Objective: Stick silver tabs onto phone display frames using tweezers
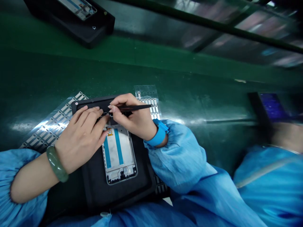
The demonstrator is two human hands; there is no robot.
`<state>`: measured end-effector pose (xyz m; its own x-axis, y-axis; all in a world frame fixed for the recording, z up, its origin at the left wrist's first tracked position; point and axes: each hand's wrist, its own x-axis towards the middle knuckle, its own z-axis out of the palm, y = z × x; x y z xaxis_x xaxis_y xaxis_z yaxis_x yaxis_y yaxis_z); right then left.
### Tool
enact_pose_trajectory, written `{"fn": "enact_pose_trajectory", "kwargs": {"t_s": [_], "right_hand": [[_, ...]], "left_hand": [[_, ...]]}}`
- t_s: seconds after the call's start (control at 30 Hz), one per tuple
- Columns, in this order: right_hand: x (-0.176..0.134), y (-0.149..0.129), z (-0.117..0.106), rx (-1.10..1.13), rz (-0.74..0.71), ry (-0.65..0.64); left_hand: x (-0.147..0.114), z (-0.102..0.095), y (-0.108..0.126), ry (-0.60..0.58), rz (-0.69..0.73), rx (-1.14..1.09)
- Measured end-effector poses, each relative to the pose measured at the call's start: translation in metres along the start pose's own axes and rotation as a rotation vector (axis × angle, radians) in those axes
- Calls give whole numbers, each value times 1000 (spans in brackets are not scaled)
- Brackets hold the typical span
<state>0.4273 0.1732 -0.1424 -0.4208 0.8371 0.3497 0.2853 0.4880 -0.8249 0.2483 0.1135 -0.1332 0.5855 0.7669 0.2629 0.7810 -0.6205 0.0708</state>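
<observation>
A phone frame (119, 151), with a pale metal inside and two blue strips, lies at a slant on a black tray (94, 186). Over its upper end rests my left hand (84, 132), fingers stretched out and fingertips touching the area where I work; they hide part of the frame. My right hand (132, 119) pinches a pair of dark tweezers (139, 107), whose back end points right. The working tips are hidden among the fingertips near the top of the frame.
Sheets of small white labels (52, 126) lie left of the tray, and another label sheet (153, 104) sits behind it. A second black tray (90, 34) with a phone frame (81, 9) stands at the back left. At right are a co-worker's blurred blue sleeve (272, 183) and a dark device (272, 107).
</observation>
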Motion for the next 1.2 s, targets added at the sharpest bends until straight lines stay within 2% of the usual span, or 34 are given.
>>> {"fn": "enact_pose_trajectory", "kwargs": {"t_s": [0.13, 0.4, 0.6, 0.67, 0.8, 0.87, 1.03, 1.2], "right_hand": [[0, 0, 0, 4, -1, 13], [2, -2, -2, -119, -110, -29], [4, -9, -1, -324, -195, -136], [4, -7, -1, -284, -187, -111], [3, 0, -1, -60, -68, 10], [2, 2, -1, -9, -35, 16], [3, 2, -1, 15, -16, -6], [4, 3, -1, -55, -34, -7]], "left_hand": [[0, 0, 0, 8, 1, -2], [0, 1, -1, 7, -9, -37], [0, 2, -2, 12, 5, -53], [-1, 2, -3, 13, 10, -43], [-2, 3, -3, 17, 14, -12], [-2, 3, -3, 11, 14, -9], [-2, 2, -2, 1, 12, -8], [-2, 2, -3, 9, 24, -6]]}}
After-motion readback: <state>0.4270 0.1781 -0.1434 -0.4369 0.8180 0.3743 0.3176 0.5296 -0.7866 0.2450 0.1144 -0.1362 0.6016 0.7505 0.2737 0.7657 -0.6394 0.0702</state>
